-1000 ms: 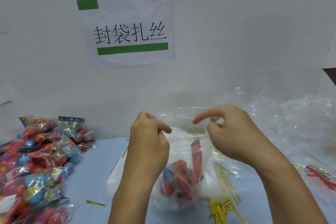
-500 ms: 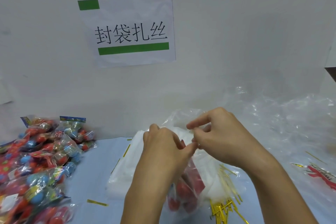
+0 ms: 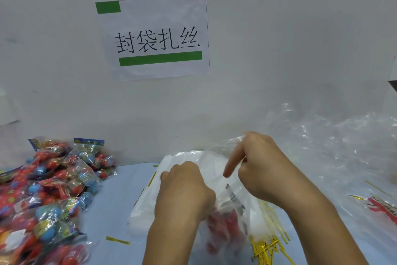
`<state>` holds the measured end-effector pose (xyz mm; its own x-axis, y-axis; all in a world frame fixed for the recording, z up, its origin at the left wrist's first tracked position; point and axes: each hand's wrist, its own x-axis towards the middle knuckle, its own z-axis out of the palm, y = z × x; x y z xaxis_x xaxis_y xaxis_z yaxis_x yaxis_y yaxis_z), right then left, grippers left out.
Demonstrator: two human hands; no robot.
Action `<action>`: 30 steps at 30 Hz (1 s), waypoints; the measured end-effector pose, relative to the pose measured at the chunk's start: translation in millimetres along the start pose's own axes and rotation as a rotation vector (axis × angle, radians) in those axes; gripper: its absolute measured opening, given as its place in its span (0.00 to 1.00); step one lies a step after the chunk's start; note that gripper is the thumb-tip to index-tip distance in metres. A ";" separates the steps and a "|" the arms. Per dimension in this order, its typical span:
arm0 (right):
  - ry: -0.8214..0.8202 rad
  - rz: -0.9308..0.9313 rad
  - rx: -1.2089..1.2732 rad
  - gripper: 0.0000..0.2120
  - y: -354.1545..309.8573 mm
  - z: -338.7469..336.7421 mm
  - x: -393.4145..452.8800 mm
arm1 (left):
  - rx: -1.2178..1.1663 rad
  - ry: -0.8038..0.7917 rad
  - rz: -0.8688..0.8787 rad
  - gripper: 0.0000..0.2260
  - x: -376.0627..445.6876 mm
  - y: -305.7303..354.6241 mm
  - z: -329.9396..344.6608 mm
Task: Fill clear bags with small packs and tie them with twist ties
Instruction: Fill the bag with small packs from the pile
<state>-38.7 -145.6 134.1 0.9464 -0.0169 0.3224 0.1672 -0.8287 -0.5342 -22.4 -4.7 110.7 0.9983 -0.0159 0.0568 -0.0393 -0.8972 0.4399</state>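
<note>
Left hand (image 3: 184, 191) gripping the gathered neck of a filled clear bag (image 3: 225, 226), right hand (image 3: 260, 170) pinching above it, apparently to twist it shut, gold twist ties (image 3: 268, 245) just right of the bag.

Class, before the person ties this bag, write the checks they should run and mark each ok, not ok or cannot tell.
1. Packs inside clear bag: ok, red packs show through.
2. Left hand grips the bag's gathered neck: ok.
3. Right hand holding a twist tie: cannot tell.
4. Spare gold twist ties beside the bag: ok.
5. Bag tied: not ok, no tie visible on it.
6. More small packs piled at left: ok.
</note>
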 end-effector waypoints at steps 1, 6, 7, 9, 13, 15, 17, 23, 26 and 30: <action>-0.018 0.004 -0.016 0.25 -1.2 -0.9 -1.5 | 0.006 0.033 -0.006 0.09 1.9 -3.4 -0.7; -0.200 0.054 -0.162 0.20 -2.9 4.0 -6.6 | 0.027 -0.016 0.009 0.03 6.5 -10.4 1.6; -0.224 0.070 -0.206 0.23 -2.9 5.6 -6.7 | 0.027 -0.021 0.013 0.03 6.3 -9.8 2.0; -0.252 0.088 -0.286 0.27 -4.1 10.6 -6.3 | 0.027 -0.011 0.022 0.06 5.8 -9.1 3.4; -0.371 0.135 -0.345 0.26 -4.1 23.6 -3.2 | 0.025 0.002 0.031 0.08 7.3 -12.6 5.6; -0.405 0.144 -0.355 0.22 -2.9 29.4 -3.3 | 0.032 0.000 0.037 0.09 8.7 -15.3 7.0; -0.378 0.141 -0.357 0.20 -1.8 31.3 -2.5 | 0.034 -0.011 0.041 0.08 9.2 -16.8 6.3; -0.253 0.107 -0.237 0.20 3.4 27.0 3.2 | 0.009 -0.174 0.056 0.07 7.0 -16.6 -0.8; -0.288 0.090 -0.190 0.21 6.1 28.6 4.6 | 0.051 -0.296 0.091 0.14 5.9 -16.0 -1.1; -0.370 0.086 -0.138 0.28 4.5 26.2 4.2 | 0.054 -0.413 0.158 0.19 4.7 -21.3 -10.8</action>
<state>-26.7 -134.7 112.6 0.9951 0.0923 -0.0349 0.0685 -0.9007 -0.4290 -17.3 19.1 111.3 0.9144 -0.3197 -0.2485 -0.2011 -0.8912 0.4067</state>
